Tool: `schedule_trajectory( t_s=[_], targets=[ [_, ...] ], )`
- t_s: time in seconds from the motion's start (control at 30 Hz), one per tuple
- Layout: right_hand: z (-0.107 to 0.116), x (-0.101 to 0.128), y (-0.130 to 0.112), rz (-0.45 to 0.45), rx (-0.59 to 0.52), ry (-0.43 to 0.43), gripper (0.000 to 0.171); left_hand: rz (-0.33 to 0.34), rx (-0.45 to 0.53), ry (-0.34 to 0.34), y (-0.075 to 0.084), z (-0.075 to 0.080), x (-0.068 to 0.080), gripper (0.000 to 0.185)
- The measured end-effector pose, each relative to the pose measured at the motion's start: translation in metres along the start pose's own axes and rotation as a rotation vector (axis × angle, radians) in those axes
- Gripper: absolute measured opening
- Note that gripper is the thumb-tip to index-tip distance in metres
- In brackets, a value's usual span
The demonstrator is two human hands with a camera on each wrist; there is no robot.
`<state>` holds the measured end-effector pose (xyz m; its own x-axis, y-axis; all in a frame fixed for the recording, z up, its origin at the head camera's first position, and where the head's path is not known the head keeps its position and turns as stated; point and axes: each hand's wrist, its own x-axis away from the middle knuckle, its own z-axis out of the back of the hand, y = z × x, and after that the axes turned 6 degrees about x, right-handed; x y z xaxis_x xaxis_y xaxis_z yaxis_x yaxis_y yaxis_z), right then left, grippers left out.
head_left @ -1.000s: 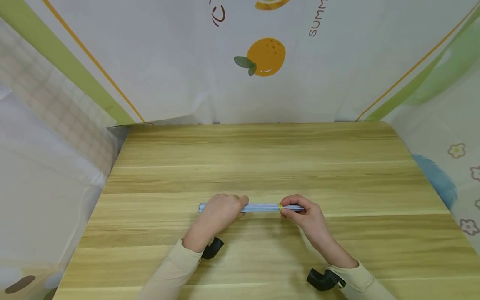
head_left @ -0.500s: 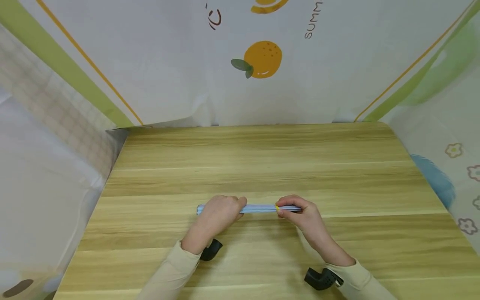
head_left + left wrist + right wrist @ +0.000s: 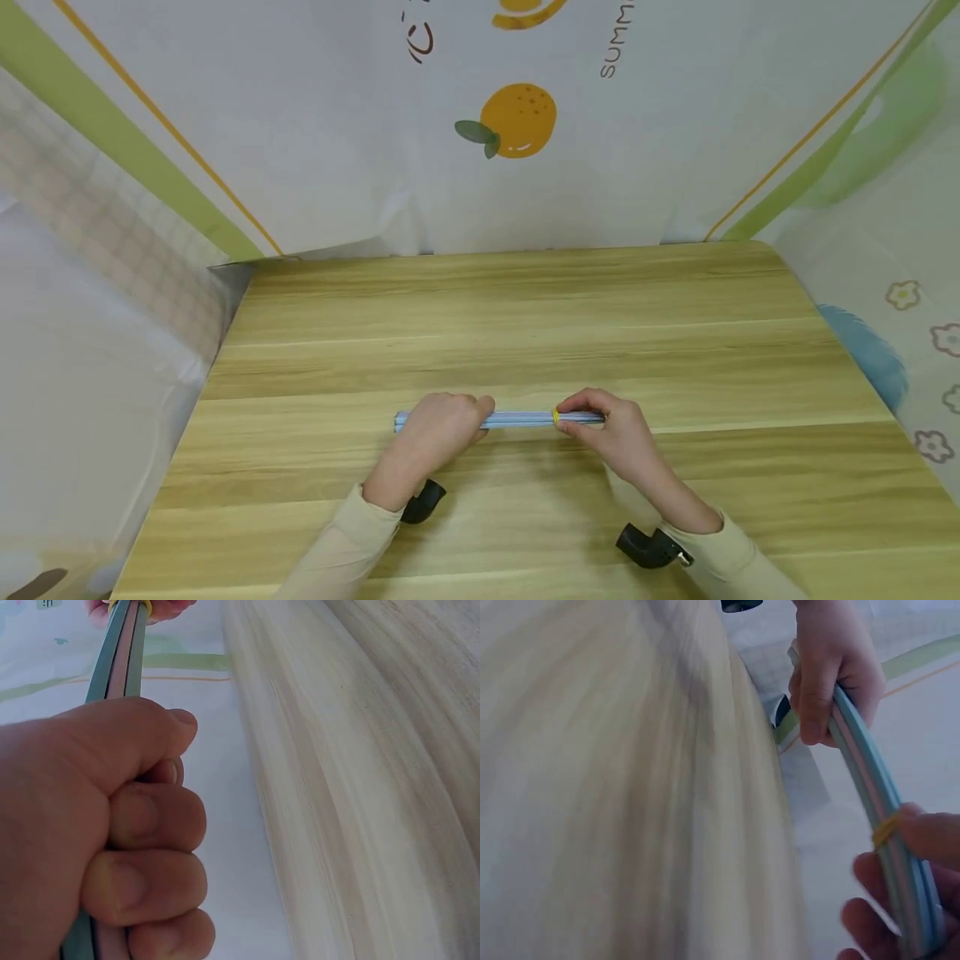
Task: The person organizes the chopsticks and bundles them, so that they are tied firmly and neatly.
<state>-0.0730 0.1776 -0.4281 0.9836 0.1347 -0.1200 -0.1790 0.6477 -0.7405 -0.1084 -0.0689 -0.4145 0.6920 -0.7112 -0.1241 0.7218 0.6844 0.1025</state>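
A thin bundle of pale blue and pink sticks (image 3: 517, 418) is held level just above the wooden table (image 3: 525, 333). My left hand (image 3: 438, 429) is wrapped in a fist round the bundle's left part (image 3: 120, 652). My right hand (image 3: 600, 425) pinches the bundle near its right end, at a yellow rubber band (image 3: 556, 416) that circles the sticks. The right wrist view shows the band (image 3: 885, 829) against my fingertips (image 3: 930, 836) and the left hand (image 3: 832, 667) farther along the bundle (image 3: 870, 780).
Printed cloth walls (image 3: 480, 125) with an orange picture close the table at the back and both sides. Black wrist camera mounts (image 3: 648, 546) sit under both sleeves.
The right hand's fingers have shifted slightly at the yellow band; the bundle and the left hand stay in place. The view has drifted a little.
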Motion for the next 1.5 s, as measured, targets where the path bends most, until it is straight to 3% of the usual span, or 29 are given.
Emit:
schedule_trajectory(
  t_s=[0.23, 0.47, 0.63, 0.8, 0.97, 1.27, 1.5],
  targets=[
    [0.014, -0.003, -0.016, 0.221, 0.272, -0.140, 0.014, -0.021, -0.025, 0.008, 0.002, -0.001, -0.002, 0.028],
    [0.015, -0.004, -0.024, 0.279, 0.299, -0.225, 0.013, -0.020, -0.038, 0.004, 0.003, -0.001, -0.002, 0.028],
    [0.012, -0.001, -0.021, 0.256, 0.217, -0.151, 0.013, -0.012, -0.023, 0.005, 0.002, 0.000, 0.000, 0.027],
    [0.007, 0.001, -0.016, 0.289, 0.153, -0.026, 0.019, -0.006, -0.009, 0.005, 0.002, 0.002, 0.000, 0.026],
    [0.002, 0.001, -0.012, 0.313, 0.089, 0.045, 0.023, -0.001, -0.009, 0.000, 0.002, 0.002, 0.000, 0.025],
    [-0.003, -0.002, -0.008, 0.303, 0.029, 0.054, 0.025, 0.011, 0.001, -0.001, 0.001, 0.005, 0.000, 0.025],
    [-0.004, -0.004, -0.009, 0.320, 0.040, 0.063, 0.027, 0.006, -0.010, 0.009, 0.002, 0.005, -0.001, 0.026]
  ],
)
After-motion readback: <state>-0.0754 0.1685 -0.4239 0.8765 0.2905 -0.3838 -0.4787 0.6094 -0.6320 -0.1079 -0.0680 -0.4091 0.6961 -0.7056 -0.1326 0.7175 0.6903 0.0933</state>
